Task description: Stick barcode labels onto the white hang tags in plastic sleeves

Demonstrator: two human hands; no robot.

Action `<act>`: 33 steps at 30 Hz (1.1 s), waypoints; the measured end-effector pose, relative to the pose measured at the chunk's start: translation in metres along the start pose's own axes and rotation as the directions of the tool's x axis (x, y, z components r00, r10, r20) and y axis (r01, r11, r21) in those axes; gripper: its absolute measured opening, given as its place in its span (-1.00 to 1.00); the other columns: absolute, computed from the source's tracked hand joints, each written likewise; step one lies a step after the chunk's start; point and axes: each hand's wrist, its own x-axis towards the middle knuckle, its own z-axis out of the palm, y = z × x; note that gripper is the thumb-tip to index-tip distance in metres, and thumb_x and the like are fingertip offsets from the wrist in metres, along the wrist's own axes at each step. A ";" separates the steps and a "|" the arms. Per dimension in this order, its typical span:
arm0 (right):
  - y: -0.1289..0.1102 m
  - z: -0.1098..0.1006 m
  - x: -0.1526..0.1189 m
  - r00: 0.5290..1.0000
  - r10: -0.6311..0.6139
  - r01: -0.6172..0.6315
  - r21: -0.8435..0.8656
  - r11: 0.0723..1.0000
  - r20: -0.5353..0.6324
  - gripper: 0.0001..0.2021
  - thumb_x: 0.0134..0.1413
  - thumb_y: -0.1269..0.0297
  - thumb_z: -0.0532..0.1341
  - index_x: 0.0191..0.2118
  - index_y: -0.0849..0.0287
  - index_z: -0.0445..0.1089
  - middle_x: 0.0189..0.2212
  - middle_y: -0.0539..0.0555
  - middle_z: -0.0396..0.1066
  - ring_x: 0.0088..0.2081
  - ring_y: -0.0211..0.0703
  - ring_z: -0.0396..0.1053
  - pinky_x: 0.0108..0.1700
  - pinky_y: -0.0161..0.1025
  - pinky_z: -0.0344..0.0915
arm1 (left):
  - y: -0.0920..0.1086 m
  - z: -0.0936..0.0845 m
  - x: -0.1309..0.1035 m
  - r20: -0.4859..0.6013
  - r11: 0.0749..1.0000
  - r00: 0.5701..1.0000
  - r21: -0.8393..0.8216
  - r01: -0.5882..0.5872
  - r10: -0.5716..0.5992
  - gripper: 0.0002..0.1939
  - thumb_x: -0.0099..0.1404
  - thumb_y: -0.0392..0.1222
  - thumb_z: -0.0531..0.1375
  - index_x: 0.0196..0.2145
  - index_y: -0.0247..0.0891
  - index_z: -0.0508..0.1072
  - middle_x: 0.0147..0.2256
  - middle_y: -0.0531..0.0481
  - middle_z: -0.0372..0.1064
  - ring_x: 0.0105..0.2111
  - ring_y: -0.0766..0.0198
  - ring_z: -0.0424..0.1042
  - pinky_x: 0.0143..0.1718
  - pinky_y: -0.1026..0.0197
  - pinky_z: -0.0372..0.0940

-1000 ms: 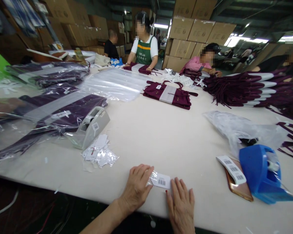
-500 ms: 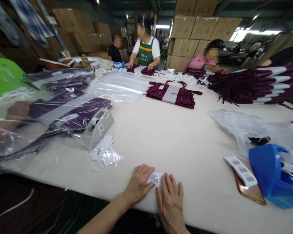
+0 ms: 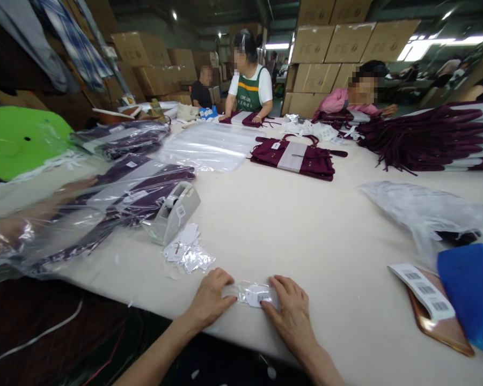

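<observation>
A white tag in a clear plastic sleeve [image 3: 256,295] lies flat on the pale table [image 3: 290,230] near its front edge. My left hand [image 3: 214,294] grips the sleeve's left end between thumb and fingers. At the other end, the thumb and fingers of my right hand [image 3: 290,303] close on the sleeve. A pile of white tags, some in clear plastic [image 3: 191,249], is just beyond my left hand. Behind that pile stands a grey tape dispenser [image 3: 177,213].
Plastic-wrapped purple bags [image 3: 139,185] and another person's arm [image 3: 36,217] are at left. A folded maroon bag [image 3: 314,161] lies farther back. At right are a label strip [image 3: 422,289], a phone-like copper object [image 3: 459,335] and a blue dispenser [image 3: 470,289]. Several people sit or stand beyond.
My hands have moved apart, showing more of the plastic sleeve and tag between them. The view has shifted, so the scene sits farther right. The other person's arm at left has moved within the plastic.
</observation>
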 end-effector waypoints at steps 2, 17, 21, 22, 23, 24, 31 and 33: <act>-0.002 -0.001 0.007 0.999 -0.004 0.004 0.001 1.000 0.054 -0.72 -0.04 0.25 0.19 -0.14 0.08 0.35 -0.10 0.10 0.35 -0.04 0.01 0.24 -0.03 -0.04 0.14 | 0.005 0.004 0.000 0.021 0.999 1.000 0.043 0.013 -0.014 -0.87 0.05 -0.37 0.16 -0.37 -0.27 0.36 -0.33 0.00 0.31 -0.27 0.20 0.28 -0.20 0.12 0.20; -0.014 -0.022 0.028 0.940 0.062 -0.081 0.042 0.996 0.335 -0.68 -0.10 0.39 0.16 -0.13 0.07 0.32 -0.15 0.06 0.36 -0.11 -0.04 0.23 -0.10 -0.10 0.03 | 0.003 -0.008 0.001 0.094 0.979 0.988 -0.151 0.136 -0.122 -0.90 0.10 -0.31 0.06 -0.55 -0.23 0.24 -0.62 0.16 0.23 -0.56 0.35 0.24 -0.48 0.32 0.09; -0.015 -0.024 0.037 0.904 0.040 -0.076 0.067 0.995 0.425 -0.74 -0.16 0.42 0.17 -0.24 0.09 0.36 -0.26 0.03 0.38 -0.17 -0.06 0.25 -0.14 -0.14 0.02 | 0.004 -0.020 -0.003 0.012 0.962 0.992 -0.242 0.124 -0.125 -0.89 0.11 -0.23 0.04 -0.56 -0.22 0.23 -0.60 0.14 0.24 -0.54 0.35 0.24 -0.46 0.31 0.11; -0.016 -0.025 0.039 0.901 0.036 -0.076 0.075 0.994 0.433 -0.76 -0.18 0.42 0.18 -0.27 0.11 0.36 -0.28 0.03 0.38 -0.19 -0.06 0.25 -0.15 -0.14 0.02 | 0.005 -0.023 -0.003 -0.015 0.960 0.992 -0.255 0.117 -0.125 -0.88 0.11 -0.22 0.04 -0.56 -0.22 0.23 -0.59 0.13 0.24 -0.53 0.34 0.24 -0.46 0.31 0.11; -0.017 -0.025 0.040 0.898 0.033 -0.077 0.083 0.994 0.439 -0.77 -0.20 0.42 0.19 -0.30 0.12 0.36 -0.29 0.04 0.37 -0.19 -0.05 0.25 -0.16 -0.14 0.01 | 0.005 -0.026 -0.003 -0.040 0.958 0.991 -0.266 0.109 -0.124 -0.87 0.11 -0.21 0.04 -0.56 -0.22 0.23 -0.59 0.12 0.23 -0.53 0.34 0.24 -0.45 0.30 0.11; -0.018 -0.025 0.041 0.895 0.034 -0.083 0.090 0.992 0.444 -0.78 -0.22 0.42 0.20 -0.32 0.13 0.36 -0.29 0.05 0.37 -0.20 -0.04 0.24 -0.17 -0.15 0.01 | 0.006 -0.028 -0.004 -0.061 0.956 0.991 -0.274 0.100 -0.121 -0.87 0.10 -0.20 0.04 -0.57 -0.22 0.23 -0.59 0.12 0.23 -0.52 0.34 0.23 -0.45 0.30 0.12; -0.018 -0.024 0.044 0.832 0.058 -0.237 0.258 0.937 0.551 -0.70 -0.26 0.48 0.17 -0.27 0.14 0.31 -0.47 -0.04 0.36 -0.42 -0.20 0.24 -0.37 -0.30 0.02 | 0.012 -0.037 -0.005 -0.128 0.937 0.988 -0.347 0.037 -0.086 -0.85 0.09 -0.16 0.06 -0.57 -0.23 0.28 -0.60 0.11 0.24 -0.53 0.35 0.24 -0.45 0.30 0.11; -0.013 -0.023 0.046 0.807 0.042 -0.292 0.337 0.895 0.589 -0.71 -0.29 0.47 0.19 -0.29 0.14 0.32 -0.49 -0.06 0.36 -0.44 -0.23 0.23 -0.41 -0.32 0.02 | 0.010 -0.040 -0.004 -0.143 0.927 0.983 -0.371 0.055 -0.116 -0.85 0.08 -0.14 0.06 -0.58 -0.23 0.28 -0.60 0.12 0.25 -0.53 0.34 0.24 -0.45 0.30 0.11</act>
